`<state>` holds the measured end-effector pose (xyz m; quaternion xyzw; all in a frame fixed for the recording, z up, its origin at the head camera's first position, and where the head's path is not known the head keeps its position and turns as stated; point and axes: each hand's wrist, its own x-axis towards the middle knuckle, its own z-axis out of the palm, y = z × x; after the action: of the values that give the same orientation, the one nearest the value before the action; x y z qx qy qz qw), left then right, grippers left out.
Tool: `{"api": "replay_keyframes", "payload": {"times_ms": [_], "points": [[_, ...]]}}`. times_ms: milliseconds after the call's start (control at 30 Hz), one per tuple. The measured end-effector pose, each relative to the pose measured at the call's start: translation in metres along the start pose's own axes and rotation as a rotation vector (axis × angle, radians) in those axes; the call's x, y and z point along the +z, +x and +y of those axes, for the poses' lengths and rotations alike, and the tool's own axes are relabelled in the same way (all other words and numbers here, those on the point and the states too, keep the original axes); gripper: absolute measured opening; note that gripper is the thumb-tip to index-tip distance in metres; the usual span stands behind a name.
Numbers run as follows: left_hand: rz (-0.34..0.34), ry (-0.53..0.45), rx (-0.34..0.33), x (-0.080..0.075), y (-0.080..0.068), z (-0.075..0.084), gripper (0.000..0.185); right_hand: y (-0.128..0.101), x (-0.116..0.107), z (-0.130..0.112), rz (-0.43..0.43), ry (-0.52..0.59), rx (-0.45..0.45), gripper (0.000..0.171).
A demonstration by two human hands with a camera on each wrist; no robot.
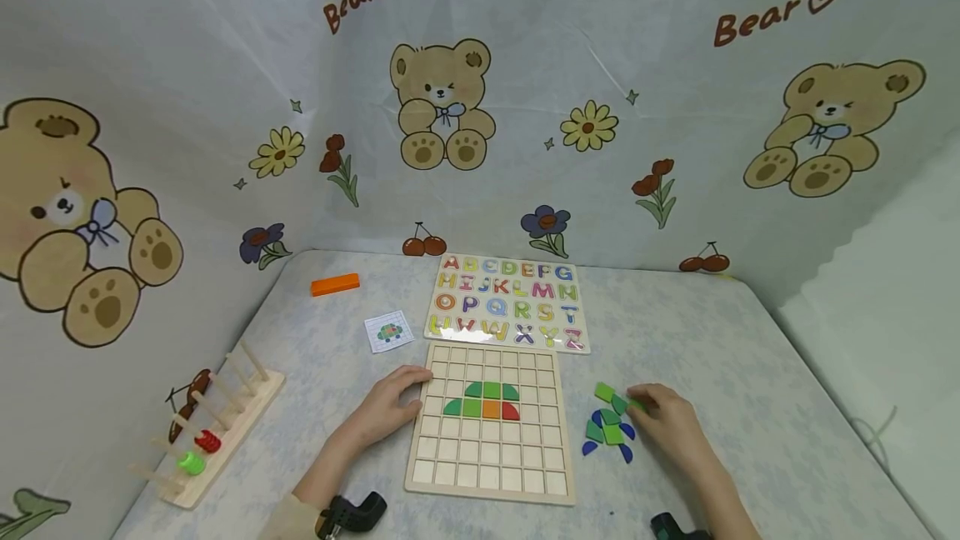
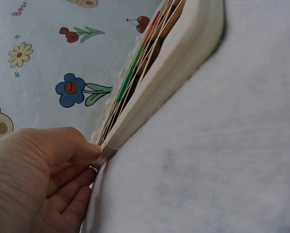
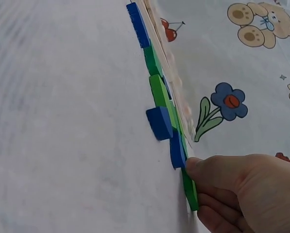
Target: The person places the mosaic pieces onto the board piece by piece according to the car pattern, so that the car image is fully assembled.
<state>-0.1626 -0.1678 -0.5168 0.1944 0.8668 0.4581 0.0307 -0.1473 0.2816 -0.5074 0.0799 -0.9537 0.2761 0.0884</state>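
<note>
Head view shows a wooden grid board (image 1: 491, 427) lying flat on the table (image 1: 750, 373), with a small picture begun in its middle cells: green, orange and red tiles (image 1: 483, 402) forming a low dome. The left hand (image 1: 390, 407) rests at the board's left edge; from the left wrist view its fingers (image 2: 79, 150) press loosely against the board's corner (image 2: 110, 150), curled slightly but wrapped round nothing. To the right of the board lies a loose cluster of green and blue tiles (image 1: 609, 427). The right hand (image 1: 667, 419) sits just beyond that cluster, and the right wrist view shows its fingers (image 3: 208, 170) closed on the end of a green tile (image 3: 191, 191) at the pile's near side, the tile lying against the table.

Behind the board sits an alphabet puzzle (image 1: 510, 302); to the board's left rear lie a small pattern card (image 1: 388, 331) and an orange block (image 1: 335, 284). Far left of the board stands a wooden peg rack (image 1: 213, 427) with red and green rings.

My judgement of the risk: the pinch catches only the tile's tip, so it could slip or drag neighbouring blue pieces (image 3: 160, 122) with it. If the left hand pushes too hard, the board may slide and unsettle the tiles already seated.
</note>
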Motion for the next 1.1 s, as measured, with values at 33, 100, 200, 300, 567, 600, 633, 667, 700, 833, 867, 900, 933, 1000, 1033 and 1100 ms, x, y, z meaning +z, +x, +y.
{"api": "replay_keyframes", "payload": {"times_ms": [33, 100, 200, 300, 567, 600, 633, 667, 700, 833, 867, 900, 933, 1000, 1033, 1100], "points": [[-0.001, 0.002, 0.004, 0.0, 0.0, 0.0, 0.042, 0.001, 0.0, 0.001, 0.007, 0.0, -0.002, 0.026], [-0.002, 0.007, 0.014, 0.0, 0.001, -0.001, 0.042, 0.001, 0.001, 0.001, 0.013, 0.004, 0.001, 0.028], [-0.002, 0.009, 0.02, 0.0, 0.001, -0.001, 0.042, 0.002, -0.001, 0.002, -0.002, 0.017, 0.012, 0.032], [-0.007, 0.002, 0.01, 0.0, 0.0, -0.001, 0.043, 0.002, -0.002, 0.003, -0.019, 0.014, 0.019, 0.034], [0.002, 0.016, 0.016, -0.001, 0.001, -0.002, 0.043, 0.005, 0.0, 0.008, 0.019, 0.016, 0.005, 0.032], [0.0, 0.013, 0.016, -0.001, 0.001, -0.001, 0.043, 0.006, 0.001, 0.008, 0.023, 0.019, 0.011, 0.032], [-0.002, 0.009, 0.015, -0.001, 0.0, 0.0, 0.043, 0.006, 0.002, 0.009, 0.026, 0.018, 0.017, 0.033], [-0.006, 0.005, 0.012, -0.001, 0.0, 0.0, 0.043, 0.006, 0.003, 0.009, 0.029, 0.017, 0.022, 0.033], [-0.008, 0.003, 0.01, -0.001, 0.0, 0.001, 0.043, 0.006, 0.003, 0.008, 0.029, 0.022, 0.022, 0.034], [-0.009, 0.003, 0.006, -0.001, 0.0, 0.002, 0.043, 0.006, 0.0, 0.001, 0.017, 0.039, -0.012, 0.033], [-0.008, 0.004, 0.007, -0.001, 0.0, 0.002, 0.043, 0.006, -0.001, -0.001, 0.008, 0.04, -0.023, 0.033], [-0.005, 0.008, 0.008, -0.001, 0.0, 0.002, 0.043, 0.006, -0.002, -0.004, -0.002, 0.04, -0.032, 0.033], [-0.003, 0.011, 0.009, -0.001, 0.0, 0.002, 0.043, 0.005, -0.002, -0.006, -0.013, 0.033, -0.038, 0.032], [-0.001, 0.011, 0.009, -0.001, 0.001, 0.001, 0.043, 0.005, -0.001, -0.01, -0.032, 0.013, -0.049, 0.031], [0.0, 0.014, 0.011, -0.001, 0.001, 0.0, 0.043, 0.005, 0.0, -0.01, -0.04, 0.006, -0.054, 0.03], [0.0, 0.014, 0.012, 0.0, 0.001, -0.001, 0.043, 0.005, 0.002, -0.011, -0.047, -0.009, -0.068, 0.03]]}}
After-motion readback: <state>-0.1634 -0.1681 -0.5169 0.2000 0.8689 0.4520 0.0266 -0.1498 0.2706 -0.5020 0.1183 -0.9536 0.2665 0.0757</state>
